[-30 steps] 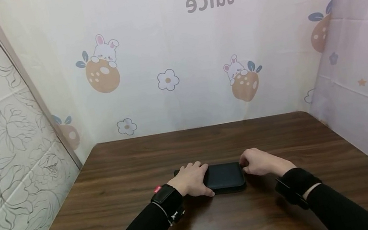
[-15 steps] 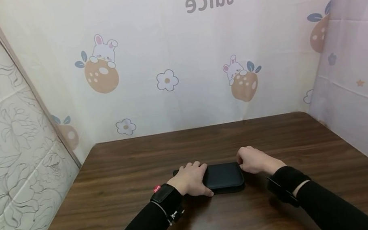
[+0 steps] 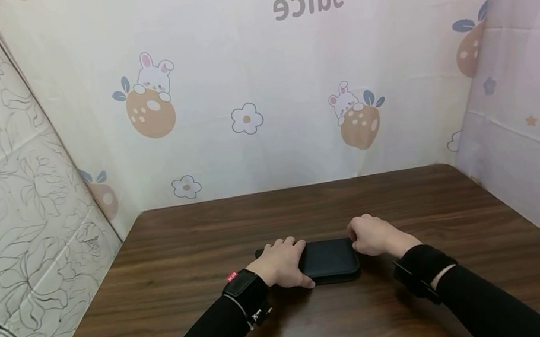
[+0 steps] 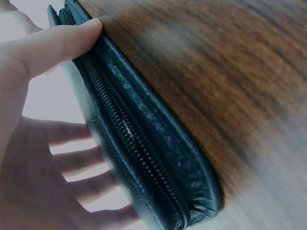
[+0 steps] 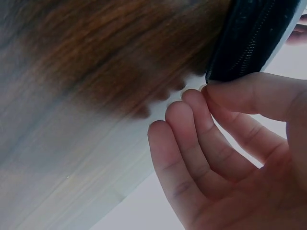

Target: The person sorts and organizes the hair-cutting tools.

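A black zippered wallet (image 3: 328, 259) lies on the table with its closed zipper teeth (image 4: 124, 124) along the near side. My left hand (image 3: 279, 266) spans its left part, thumb at the near edge and fingers spread over the top to the far side. At the wallet's right end is my right hand (image 3: 373, 234). In the right wrist view its thumb (image 5: 254, 93) and forefinger pinch at the zippered corner, and the other fingers curl beside them. What lies between thumb and forefinger is hidden; I cannot tell if it is a zipper pull.
The brown wood-grain table (image 3: 195, 236) reaches back to a pale printed curtain (image 3: 241, 65). Similar hangings close off the left and right sides. Each forearm wears a black sleeve and a wrist strap (image 3: 246, 296).
My right hand has shifted slightly left and away from me along the wallet's right end, its fingers drawn in tighter. My left hand and the wallet have stayed in place.
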Available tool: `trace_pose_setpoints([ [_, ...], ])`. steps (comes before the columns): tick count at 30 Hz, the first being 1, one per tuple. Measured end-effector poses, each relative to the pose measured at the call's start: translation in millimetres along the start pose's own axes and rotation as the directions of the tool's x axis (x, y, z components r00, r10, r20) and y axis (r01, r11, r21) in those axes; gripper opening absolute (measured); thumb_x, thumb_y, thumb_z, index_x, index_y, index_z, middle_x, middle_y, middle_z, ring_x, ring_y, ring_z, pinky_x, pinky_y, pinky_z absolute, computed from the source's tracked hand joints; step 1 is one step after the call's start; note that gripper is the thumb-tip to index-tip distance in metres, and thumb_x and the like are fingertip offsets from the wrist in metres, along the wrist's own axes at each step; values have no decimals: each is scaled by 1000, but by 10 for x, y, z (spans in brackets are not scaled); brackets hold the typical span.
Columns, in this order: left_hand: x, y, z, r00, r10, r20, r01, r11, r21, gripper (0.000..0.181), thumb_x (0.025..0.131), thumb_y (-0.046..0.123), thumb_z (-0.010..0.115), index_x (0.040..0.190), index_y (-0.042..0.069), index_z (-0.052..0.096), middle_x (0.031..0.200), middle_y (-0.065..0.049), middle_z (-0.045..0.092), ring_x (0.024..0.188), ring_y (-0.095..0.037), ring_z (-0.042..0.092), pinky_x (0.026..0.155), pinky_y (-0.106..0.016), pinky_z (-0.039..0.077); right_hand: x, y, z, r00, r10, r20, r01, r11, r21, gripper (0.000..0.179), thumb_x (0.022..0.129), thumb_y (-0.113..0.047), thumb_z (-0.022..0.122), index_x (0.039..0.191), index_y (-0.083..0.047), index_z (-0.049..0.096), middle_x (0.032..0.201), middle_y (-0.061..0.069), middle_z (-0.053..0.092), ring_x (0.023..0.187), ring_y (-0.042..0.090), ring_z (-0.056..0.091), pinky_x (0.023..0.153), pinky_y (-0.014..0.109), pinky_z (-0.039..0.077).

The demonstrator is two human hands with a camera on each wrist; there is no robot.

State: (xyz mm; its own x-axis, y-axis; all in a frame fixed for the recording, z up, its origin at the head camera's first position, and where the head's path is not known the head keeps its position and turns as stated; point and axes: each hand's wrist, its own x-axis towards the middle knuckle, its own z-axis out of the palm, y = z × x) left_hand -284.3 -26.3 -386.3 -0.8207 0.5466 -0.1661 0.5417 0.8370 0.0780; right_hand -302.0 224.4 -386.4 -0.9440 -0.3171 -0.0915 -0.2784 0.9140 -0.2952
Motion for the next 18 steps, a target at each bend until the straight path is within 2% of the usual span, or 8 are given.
trace_pose_setpoints([
  [9, -23, 17, -16, 1000, -9, 4, 9, 1000, 4, 92, 82, 61, 77, 155, 17, 43, 152, -7, 45, 136, -28, 46, 108, -51, 39, -32, -4, 19, 999, -27, -21, 27, 999, -29, 5, 88, -2, 66, 92, -5, 69, 82, 5, 59, 68, 19, 54, 62, 36, 47],
  [18, -12, 13, -14, 1000, -2, 8, 2, 1000, 0, 91, 83, 60, 77, 155, 17, 42, 153, -7, 45, 137, -28, 46, 107, -50, 40, -69, 3, 11, 999, -30, -22, 30, 999, -31, 5, 87, -4, 70, 92, -5, 69, 84, 4, 60, 69, 19, 54, 63, 36, 47],
])
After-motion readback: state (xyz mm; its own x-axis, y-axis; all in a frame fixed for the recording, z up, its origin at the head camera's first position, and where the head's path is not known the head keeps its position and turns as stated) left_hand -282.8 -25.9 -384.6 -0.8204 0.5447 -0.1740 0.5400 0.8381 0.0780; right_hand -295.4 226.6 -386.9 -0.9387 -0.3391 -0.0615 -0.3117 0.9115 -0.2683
